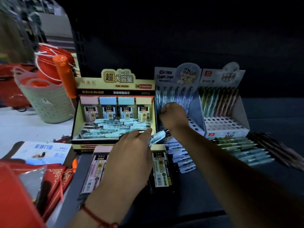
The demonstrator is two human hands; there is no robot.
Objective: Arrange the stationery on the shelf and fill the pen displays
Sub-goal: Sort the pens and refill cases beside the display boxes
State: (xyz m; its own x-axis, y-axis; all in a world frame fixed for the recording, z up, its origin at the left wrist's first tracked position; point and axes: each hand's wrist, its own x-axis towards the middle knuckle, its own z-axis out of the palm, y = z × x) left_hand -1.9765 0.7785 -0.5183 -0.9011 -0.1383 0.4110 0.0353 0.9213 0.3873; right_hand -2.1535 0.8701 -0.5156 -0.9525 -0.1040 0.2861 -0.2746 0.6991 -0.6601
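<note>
Pale blue plastic pen (157,137) sits pinched in the left hand (131,150) near the dark shelf's (205,186) front edge; the right hand (174,116), fisted, reaches into the white cartoon-printed cardboard pen display (177,89), its grasp hidden.

A dim, dark shelf back panel (181,38) rises behind; a pale floor (19,124) shows at left.

Landmark = yellow display box (113,112). Left hand (131,155) sits just in front of its front right corner, palm down, back of hand up, fingers pinched together toward the box; red string round the wrist. Right hand (174,116) is off the box's right wall, curled into a closed fist, forearm coming in from lower right.
</note>
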